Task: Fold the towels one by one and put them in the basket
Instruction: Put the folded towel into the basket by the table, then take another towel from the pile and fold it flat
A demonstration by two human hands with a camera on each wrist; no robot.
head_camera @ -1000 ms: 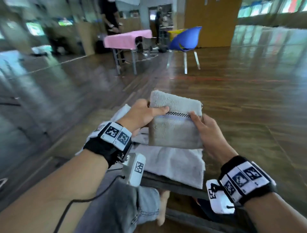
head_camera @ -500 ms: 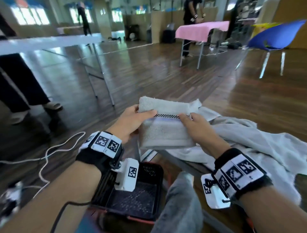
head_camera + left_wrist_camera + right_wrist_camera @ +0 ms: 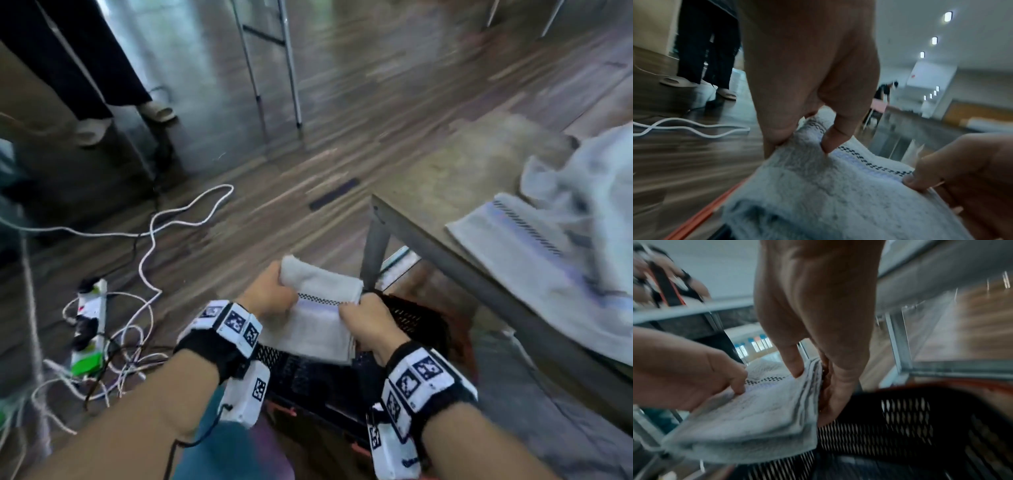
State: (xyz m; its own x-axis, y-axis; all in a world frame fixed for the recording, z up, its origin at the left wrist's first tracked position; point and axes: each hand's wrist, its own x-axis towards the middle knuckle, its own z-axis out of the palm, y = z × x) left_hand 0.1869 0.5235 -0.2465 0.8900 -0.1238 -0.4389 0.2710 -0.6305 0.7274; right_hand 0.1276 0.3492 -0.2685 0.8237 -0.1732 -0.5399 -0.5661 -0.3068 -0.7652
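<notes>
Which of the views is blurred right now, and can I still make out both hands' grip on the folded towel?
Head view: floor and table towels streak with motion blur, yet both hands stay readable, left hand and right hand gripping the folded towel above the black basket. Left wrist view: dim, floor smeared. Right wrist view: surroundings heavily blurred.

Wood floor (image 3: 376, 102) (glossy); grey table (image 3: 445, 267); cables (image 3: 150, 240).

Towel (image 3: 317, 320) above basket (image 3: 411, 318) (table (image 3: 455, 270) rightward)
</notes>
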